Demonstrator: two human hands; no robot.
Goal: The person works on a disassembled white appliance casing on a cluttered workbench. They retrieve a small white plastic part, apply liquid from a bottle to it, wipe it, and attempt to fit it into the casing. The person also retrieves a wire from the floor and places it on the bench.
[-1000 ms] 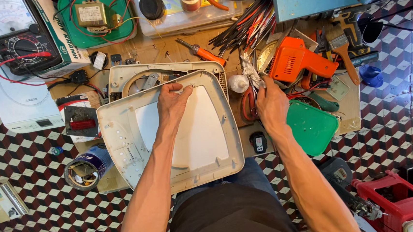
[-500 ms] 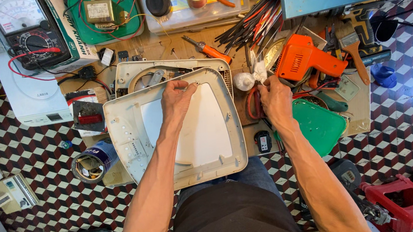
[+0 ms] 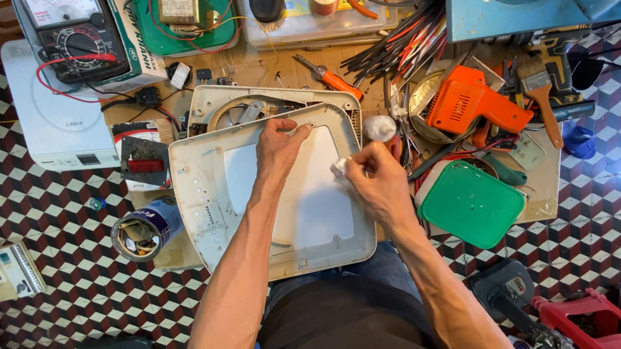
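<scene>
White, smooth plastic cover point(image 3: 210, 203), rounded-rectangular, is laid across the lap, long axis running away from the body. Its far rim is gripped by the left hand point(image 3: 279, 144); a small white wad point(image 3: 340, 167) is pinched by the right hand point(image 3: 376, 181)

A white plastic appliance cover point(image 3: 203, 204), a rounded frame about a smooth pale inner panel, lies flat and slightly skewed under both hands. The left hand point(image 3: 279, 144) grips its far rim. Pinched in the right hand's point(image 3: 376, 181) fingertips, a small white wad point(image 3: 340, 167) touches the cover's right edge.
</scene>
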